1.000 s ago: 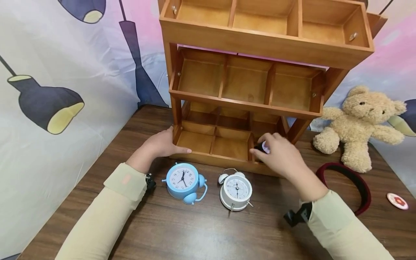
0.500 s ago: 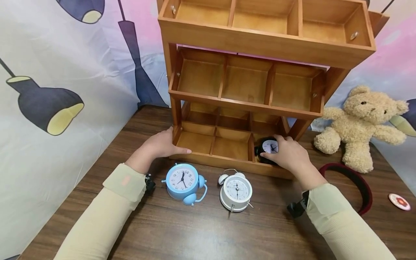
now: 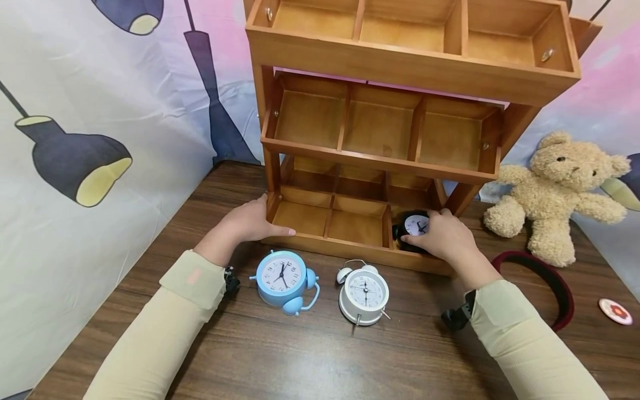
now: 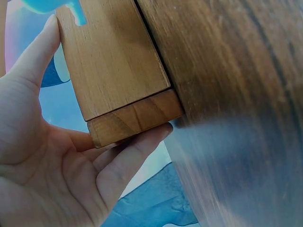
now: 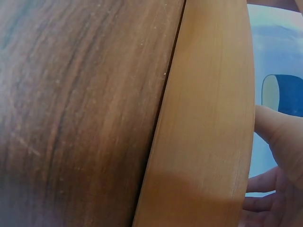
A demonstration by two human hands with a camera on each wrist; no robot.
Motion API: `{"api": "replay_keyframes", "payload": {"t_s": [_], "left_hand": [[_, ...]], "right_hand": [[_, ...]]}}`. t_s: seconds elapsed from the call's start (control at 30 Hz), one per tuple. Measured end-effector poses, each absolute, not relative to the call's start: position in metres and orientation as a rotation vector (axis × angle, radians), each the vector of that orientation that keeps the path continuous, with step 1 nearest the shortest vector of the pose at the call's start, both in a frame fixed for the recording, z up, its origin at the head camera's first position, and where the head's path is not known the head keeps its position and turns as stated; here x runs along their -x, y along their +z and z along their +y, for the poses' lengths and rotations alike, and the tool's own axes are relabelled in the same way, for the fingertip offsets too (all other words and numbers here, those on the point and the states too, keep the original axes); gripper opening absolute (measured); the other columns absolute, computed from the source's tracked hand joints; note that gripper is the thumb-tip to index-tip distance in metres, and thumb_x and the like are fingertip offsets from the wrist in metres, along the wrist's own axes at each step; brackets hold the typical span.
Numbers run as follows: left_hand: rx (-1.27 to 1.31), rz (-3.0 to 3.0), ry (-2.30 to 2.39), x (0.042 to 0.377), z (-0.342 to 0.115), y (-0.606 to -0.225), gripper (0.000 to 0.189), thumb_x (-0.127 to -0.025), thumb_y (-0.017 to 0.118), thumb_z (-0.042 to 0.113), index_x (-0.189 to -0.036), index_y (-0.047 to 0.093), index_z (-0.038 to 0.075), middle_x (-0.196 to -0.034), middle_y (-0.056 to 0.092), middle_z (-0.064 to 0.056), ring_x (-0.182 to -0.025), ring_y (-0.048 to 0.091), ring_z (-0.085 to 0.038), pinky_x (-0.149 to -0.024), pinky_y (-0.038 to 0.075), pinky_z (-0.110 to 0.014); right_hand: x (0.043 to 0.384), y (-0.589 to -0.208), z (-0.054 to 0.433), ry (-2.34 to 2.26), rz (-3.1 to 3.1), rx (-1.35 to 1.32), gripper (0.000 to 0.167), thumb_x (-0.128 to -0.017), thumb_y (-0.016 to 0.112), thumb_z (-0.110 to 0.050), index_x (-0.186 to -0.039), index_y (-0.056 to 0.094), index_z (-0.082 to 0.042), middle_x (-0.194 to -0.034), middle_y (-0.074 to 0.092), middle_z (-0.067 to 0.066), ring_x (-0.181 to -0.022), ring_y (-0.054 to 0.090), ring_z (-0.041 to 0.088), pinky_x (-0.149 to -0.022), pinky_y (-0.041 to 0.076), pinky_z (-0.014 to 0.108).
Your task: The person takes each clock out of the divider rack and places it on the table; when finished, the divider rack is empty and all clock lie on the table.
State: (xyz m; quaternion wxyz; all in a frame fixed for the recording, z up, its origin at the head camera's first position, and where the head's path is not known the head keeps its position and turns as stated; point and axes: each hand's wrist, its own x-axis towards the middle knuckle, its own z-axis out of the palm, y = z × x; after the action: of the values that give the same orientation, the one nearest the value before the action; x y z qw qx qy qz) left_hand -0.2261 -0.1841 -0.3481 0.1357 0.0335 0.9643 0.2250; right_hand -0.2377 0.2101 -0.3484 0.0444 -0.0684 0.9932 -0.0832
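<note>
A black alarm clock (image 3: 416, 225) with a white face lies in the right compartment of the bottom tray. My right hand (image 3: 448, 236) holds its right side, thumb in front and fingers behind, covering part of it. My left hand (image 3: 246, 223) grips the left front corner of the wooden shelf (image 3: 345, 247). In the left wrist view, the thumb reaches the tray's top edge and the fingers lie around its end. On the table in front are a light blue alarm clock (image 3: 283, 276) and a white alarm clock (image 3: 364, 294). The right wrist view hides the black clock behind the tray's front board.
The shelf's middle tray (image 3: 380, 158) and top tray (image 3: 410, 54) overhang the bottom one. A teddy bear (image 3: 560, 194) sits at the right, near a dark red headband (image 3: 559, 289) and a round flower badge (image 3: 615, 311) on the table (image 3: 300, 361).
My right hand has lowered the black clock into the bottom right compartment and shifted slightly right. More of its face now shows. My left hand stays at the shelf corner.
</note>
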Motion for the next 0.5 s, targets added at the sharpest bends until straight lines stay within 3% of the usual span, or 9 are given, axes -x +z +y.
{"api": "replay_keyframes", "payload": {"t_s": [0.23,0.5], "left_hand": [[-0.095,2.784,0.647,0.226,-0.182,-0.348,0.124,-0.079,0.074,0.062,-0.154,0.007,-0.011,-0.153,0.028,-0.035,-0.137,0.037,-0.048,-0.108,0.034,-0.059],[-0.079,2.781,0.638,0.226,-0.183,-0.347,0.124,-0.079,0.073,0.062,-0.154,0.007,-0.011,-0.154,0.026,-0.035,-0.138,0.035,-0.049,-0.109,0.033,-0.060]], "right_hand": [[0.235,-0.336,0.215,-0.278,3.075,0.210,0.090,-0.082,0.071,-0.060,-0.131,0.052,0.013,-0.116,0.051,0.034,-0.102,0.057,0.048,-0.078,0.047,0.061],[0.222,-0.306,0.218,-0.341,3.105,0.196,0.106,-0.080,0.064,-0.072,-0.144,0.041,0.009,-0.131,0.043,0.038,-0.110,0.052,0.051,-0.082,0.045,0.064]]}}
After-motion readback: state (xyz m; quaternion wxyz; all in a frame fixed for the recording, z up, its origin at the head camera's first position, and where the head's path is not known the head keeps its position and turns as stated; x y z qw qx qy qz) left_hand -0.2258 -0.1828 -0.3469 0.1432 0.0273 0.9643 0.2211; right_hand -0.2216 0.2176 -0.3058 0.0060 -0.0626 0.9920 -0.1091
